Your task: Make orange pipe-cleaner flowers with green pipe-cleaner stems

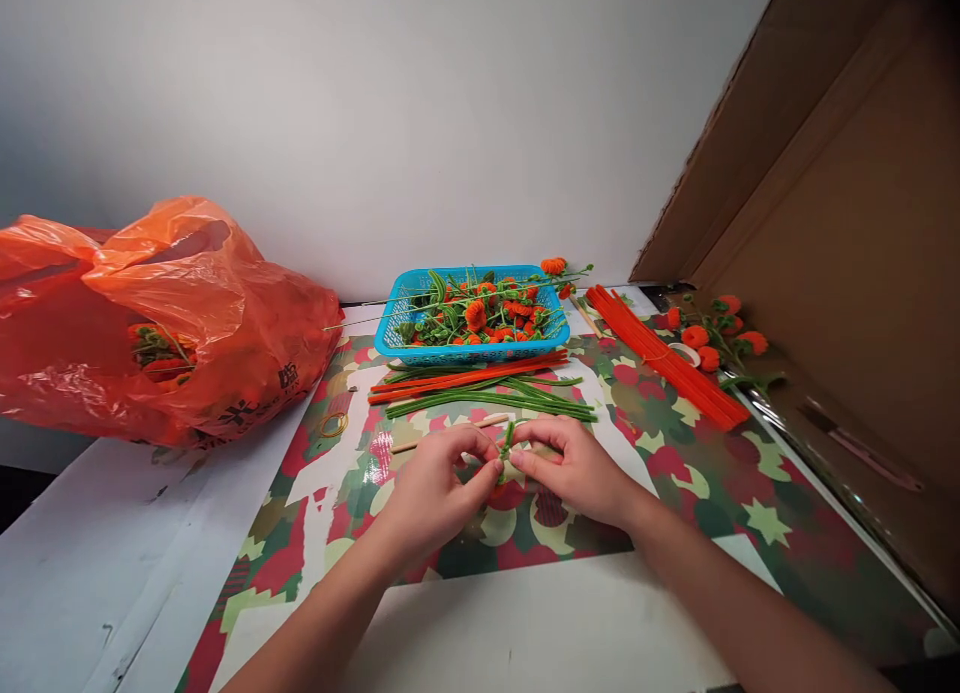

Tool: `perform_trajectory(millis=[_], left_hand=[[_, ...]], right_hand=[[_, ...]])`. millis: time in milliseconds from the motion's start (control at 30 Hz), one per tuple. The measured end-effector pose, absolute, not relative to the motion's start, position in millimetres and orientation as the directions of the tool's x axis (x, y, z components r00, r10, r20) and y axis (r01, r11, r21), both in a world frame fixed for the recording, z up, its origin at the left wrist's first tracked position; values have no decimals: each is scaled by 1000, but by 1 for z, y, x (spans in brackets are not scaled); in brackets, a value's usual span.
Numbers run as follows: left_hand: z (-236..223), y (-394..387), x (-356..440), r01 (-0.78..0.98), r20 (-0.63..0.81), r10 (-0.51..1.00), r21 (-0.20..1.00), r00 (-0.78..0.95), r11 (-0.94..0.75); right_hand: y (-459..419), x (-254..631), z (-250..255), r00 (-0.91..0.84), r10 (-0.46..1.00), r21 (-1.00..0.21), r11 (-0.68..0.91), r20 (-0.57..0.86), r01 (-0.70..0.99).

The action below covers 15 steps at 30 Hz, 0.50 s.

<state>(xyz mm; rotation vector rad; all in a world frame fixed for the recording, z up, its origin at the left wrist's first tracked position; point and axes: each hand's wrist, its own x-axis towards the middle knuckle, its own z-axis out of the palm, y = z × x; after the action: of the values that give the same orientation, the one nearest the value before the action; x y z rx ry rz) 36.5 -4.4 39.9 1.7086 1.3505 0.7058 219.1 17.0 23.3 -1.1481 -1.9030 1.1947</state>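
A: Where were your hands?
B: Your left hand (454,473) and right hand (574,463) were close together, below the middle of the frame.

A: Were you holding something?
B: Yes. You pinched a small green fuzzy piece (509,436) with the thumb and finger of both hands.

A: Where was that piece?
B: Between your fingertips, just right of the middle. Your fingers hid part of it, so you couldn't tell its whole shape.

A: What lay near?
B: A thin wooden stick (409,445), just above your hands in the frame. Over that lay green stems (487,401) and a few orange stems (465,377).

A: And higher up?
B: A blue basket (472,353) of orange flowers (475,316) sat near the center.

A: What about the sides?
B: At the left, you had a big orange bag (289,303) with flowers inside. At the right, you had an orange bundle (705,388) beside a cardboard wall (825,173).
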Motion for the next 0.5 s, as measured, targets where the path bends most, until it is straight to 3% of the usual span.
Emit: perform_trajectory(millis=[100,333,500], left_hand=[[41,-6,39,557,33,967,812,255,-174],[37,-4,33,441,-114,931,896,347,-55],[38,-6,35,515,-44,932,842,360,-159]], right_hand=[[16,217,22,-380,924,-899,206,48,388],[18,221,22,-407,913,-942,109,-32,318],[20,223,26,-507,854,-957,42,-115,287]])
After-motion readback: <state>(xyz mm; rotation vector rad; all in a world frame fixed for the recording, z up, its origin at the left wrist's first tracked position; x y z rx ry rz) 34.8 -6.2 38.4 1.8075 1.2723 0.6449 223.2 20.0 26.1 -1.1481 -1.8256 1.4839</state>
